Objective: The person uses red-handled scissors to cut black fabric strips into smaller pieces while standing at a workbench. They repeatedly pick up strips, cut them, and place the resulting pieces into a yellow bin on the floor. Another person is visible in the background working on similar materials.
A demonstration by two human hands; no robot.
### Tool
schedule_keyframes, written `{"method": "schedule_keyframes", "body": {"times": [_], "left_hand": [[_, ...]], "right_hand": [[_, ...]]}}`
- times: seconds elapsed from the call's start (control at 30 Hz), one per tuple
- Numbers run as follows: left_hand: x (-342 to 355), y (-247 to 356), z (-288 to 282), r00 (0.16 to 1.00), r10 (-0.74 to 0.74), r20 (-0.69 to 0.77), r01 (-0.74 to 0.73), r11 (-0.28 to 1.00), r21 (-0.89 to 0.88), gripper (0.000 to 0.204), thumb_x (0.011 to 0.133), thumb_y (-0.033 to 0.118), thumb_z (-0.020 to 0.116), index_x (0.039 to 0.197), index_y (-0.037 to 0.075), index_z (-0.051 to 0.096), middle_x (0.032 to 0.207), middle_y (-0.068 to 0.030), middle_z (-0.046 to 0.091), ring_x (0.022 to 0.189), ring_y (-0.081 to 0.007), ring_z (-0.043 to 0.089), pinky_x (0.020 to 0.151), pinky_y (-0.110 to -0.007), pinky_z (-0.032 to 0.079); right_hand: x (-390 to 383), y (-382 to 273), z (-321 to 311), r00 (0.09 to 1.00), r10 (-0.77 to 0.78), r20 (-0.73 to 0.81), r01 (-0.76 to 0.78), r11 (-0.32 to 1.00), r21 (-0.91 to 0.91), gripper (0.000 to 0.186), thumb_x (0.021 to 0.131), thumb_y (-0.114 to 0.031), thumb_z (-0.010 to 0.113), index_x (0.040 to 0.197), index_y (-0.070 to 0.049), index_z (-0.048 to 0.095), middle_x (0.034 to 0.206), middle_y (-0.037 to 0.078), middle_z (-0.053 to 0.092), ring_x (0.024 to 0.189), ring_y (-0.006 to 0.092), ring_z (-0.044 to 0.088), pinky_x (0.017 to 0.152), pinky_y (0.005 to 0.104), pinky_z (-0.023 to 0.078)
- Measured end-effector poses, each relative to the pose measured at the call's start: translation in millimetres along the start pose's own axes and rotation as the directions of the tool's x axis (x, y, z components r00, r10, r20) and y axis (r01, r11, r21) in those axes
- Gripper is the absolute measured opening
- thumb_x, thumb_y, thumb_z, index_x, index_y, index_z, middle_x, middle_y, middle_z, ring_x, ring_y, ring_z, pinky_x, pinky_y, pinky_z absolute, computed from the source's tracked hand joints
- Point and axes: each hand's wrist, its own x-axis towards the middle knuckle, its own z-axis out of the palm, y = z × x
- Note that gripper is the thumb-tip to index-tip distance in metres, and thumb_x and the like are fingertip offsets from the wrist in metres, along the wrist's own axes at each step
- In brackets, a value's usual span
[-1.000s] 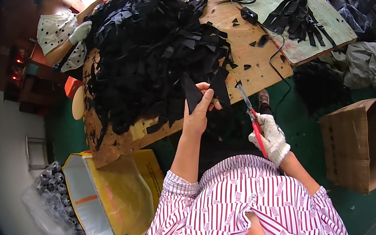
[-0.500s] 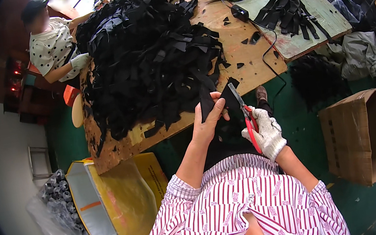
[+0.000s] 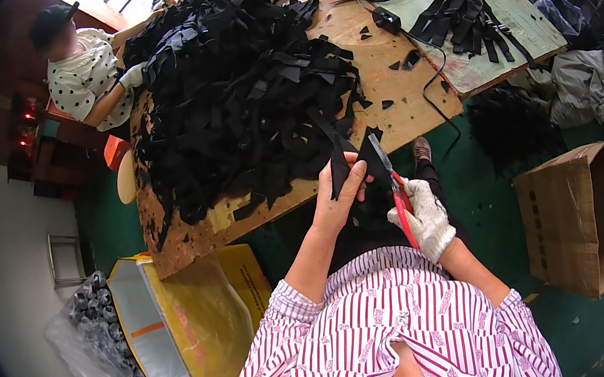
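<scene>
Scissors with red handles are clasped in the gloved right hand, just off the wooden table; near the table's closest edge, the bare left hand pinches black fabric (a dark heap covers much of that table).

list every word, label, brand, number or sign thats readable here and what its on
No text can be quoted.
Carton: a column of dark marks on its side, too small and blurred to read.
Yellow box: small dark print on its side, too blurred to read.
Shirt: small patterned patches; too fine to tell whether they hold letters.
</scene>
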Motion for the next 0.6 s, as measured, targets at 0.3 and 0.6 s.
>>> {"method": "schedule_keyframes", "body": {"times": [0.3, 0.6], "left_hand": [[-5, 0, 1, 1.0, -0.019, 0.015, 0.018, 0.999, 0.036, 0.019, 0.088, 0.017, 0.059, 0.096, 0.002, 0.052, 0.071, -0.004, 0.058, 0.053, -0.0052, 0.049, 0.047, -0.018, 0.038], [-18, -2, -14, 0.997, -0.057, 0.059, 0.051, 0.994, 0.096, 0.039, 0.082, 0.008, 0.062, 0.118, 0.003, 0.048, 0.084, -0.0018, 0.055, 0.078, -0.0083, 0.054, 0.072, -0.021, 0.043]], "right_hand": [[1, -8, -1, 0.989, 0.13, 0.075, -0.14, 0.979, 0.148, 0.05, 0.077, -0.014, 0.067, 0.117, -0.002, 0.038, 0.084, 0.004, 0.05, 0.062, 0.0085, 0.048, 0.056, 0.0226, 0.044], [19, -20, -20, 0.964, 0.264, 0.035, -0.26, 0.903, 0.342, 0.041, 0.08, -0.012, 0.066, 0.11, -0.006, 0.04, 0.076, 0.002, 0.053, 0.053, 0.0066, 0.047, 0.046, 0.021, 0.042]]}}
